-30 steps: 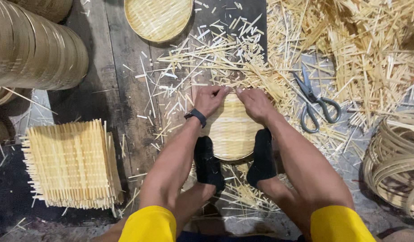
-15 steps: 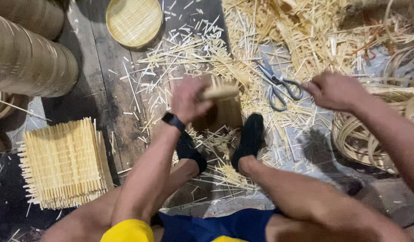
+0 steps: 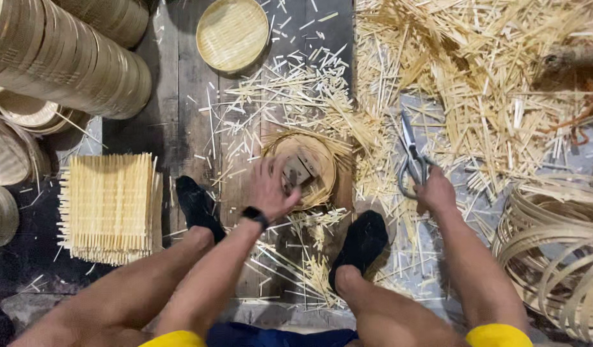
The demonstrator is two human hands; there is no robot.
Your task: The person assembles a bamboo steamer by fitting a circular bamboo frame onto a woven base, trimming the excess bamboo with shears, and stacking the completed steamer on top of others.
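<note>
My left hand (image 3: 271, 190) grips the near rim of a small round bamboo tray (image 3: 312, 168) that rests on the wooden floor between my feet, its ring side up. A black band sits on that wrist. My right hand (image 3: 436, 191) is closed around the handles of grey metal shears (image 3: 411, 154), which lie on the floor with blades pointing away from me. Loose bamboo slivers (image 3: 309, 96) lie scattered all around the tray and shears.
A stack of woven bamboo mats (image 3: 110, 205) lies at the left. Long stacks of round trays (image 3: 65, 58) fill the top left; one finished tray (image 3: 232, 33) sits at the top. Coiled bamboo hoops (image 3: 553, 244) sit at the right. A heap of bamboo strips (image 3: 489, 71) covers the top right.
My right hand has come down from the air onto the shears' handles. My left hand has lowered the tray to the floor, ring side up. The camera view shifted right.
</note>
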